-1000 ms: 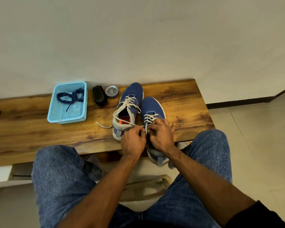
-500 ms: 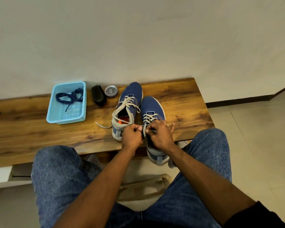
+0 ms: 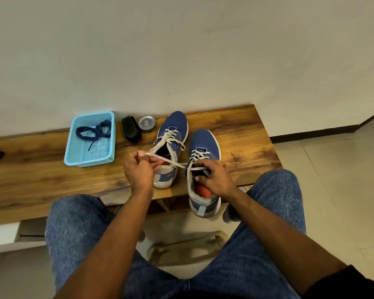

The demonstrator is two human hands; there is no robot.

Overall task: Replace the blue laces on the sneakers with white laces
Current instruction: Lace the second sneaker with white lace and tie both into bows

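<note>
My left hand (image 3: 139, 171) pinches the limp white lace (image 3: 171, 161) near its tip, right hand (image 3: 215, 176) grips the sneaker (image 3: 203, 169) collar.

Two bare forearms are seen, no watch or rings visible. Left hand (image 3: 139, 172) and right hand (image 3: 217, 178) are ungloved. A dark, approx. black sleeve (image 3: 345, 281) edge is seen on the right arm, pushed up near the elbow; the left arm is bare as far as shown. Blue denim jeans (image 3: 78, 229) are worn, mid-wash w/ lighter faded patches at both knees.
</note>
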